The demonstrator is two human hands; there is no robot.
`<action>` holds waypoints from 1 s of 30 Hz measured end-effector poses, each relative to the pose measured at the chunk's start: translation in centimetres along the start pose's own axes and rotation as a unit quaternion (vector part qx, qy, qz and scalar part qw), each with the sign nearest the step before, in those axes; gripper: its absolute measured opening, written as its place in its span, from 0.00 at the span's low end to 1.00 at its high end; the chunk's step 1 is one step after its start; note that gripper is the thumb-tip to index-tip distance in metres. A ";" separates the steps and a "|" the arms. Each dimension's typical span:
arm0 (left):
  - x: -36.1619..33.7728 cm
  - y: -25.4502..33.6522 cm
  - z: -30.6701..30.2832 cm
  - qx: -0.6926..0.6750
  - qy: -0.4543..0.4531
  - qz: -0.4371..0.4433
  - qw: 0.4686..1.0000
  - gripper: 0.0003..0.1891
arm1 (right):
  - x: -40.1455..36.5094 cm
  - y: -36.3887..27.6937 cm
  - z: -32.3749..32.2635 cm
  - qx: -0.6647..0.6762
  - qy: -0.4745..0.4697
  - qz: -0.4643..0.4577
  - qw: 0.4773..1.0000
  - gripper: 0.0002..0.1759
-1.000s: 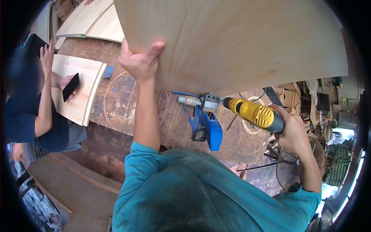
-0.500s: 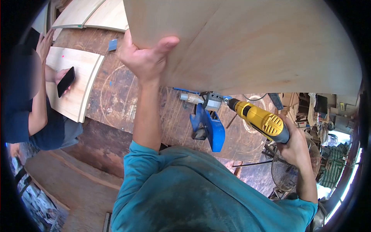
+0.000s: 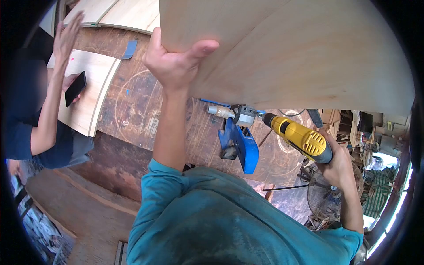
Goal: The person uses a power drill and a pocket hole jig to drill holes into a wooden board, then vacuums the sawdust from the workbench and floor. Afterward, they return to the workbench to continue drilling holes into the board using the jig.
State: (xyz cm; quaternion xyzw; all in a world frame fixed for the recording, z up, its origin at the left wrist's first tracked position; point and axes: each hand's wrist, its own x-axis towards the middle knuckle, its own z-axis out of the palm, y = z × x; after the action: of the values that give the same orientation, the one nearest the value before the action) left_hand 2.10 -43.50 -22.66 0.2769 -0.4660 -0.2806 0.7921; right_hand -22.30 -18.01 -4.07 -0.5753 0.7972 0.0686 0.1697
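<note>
My left hand [image 3: 174, 66] grips the left edge of a large pale wooden board [image 3: 300, 53], thumb on the near face and the other fingers hidden behind it. A yellow power drill [image 3: 305, 138] is in my right hand [image 3: 339, 161], which is wrapped round its dark rear end. The drill's front points at a grey metal block with holes [image 3: 244, 115] by the board's lower edge. Where the bit ends is too small to make out. Attached to or touching that block is a blue tool body [image 3: 247, 150], with a silver cylinder [image 3: 218, 111] to its upper left.
A worn brown workbench [image 3: 132, 106] lies underneath. At left, a person in dark clothes holds a black phone [image 3: 76, 88] over a pale curved panel [image 3: 95, 70], other hand [image 3: 66, 39] raised. More panels [image 3: 128, 15] lie behind. A fan [image 3: 327, 194] stands below my right arm.
The board and my left hand have shifted slightly right in view. The other person's free hand has risen. The drill keeps nearly the same place at the metal block.
</note>
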 end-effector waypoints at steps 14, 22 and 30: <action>-0.1 -0.1 0.2 -0.024 0.003 -0.001 1.000 0.40 | 0.2 0.5 0.3 0.024 -0.040 0.040 0.998 0.36; -0.1 -0.3 -0.3 -0.007 -0.014 0.012 1.000 0.38 | 0.0 1.2 1.8 0.051 -0.003 0.032 0.998 0.34; 0.1 -1.0 -1.3 0.109 -0.072 0.077 0.988 0.38 | 0.3 2.0 3.6 0.062 0.018 0.063 0.996 0.33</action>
State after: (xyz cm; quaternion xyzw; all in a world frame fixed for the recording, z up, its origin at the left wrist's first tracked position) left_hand 3.16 -44.05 -23.83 0.3039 -0.5694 -0.1859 0.7409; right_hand -23.55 -16.49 -7.73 -0.5132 0.8377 0.0191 0.1859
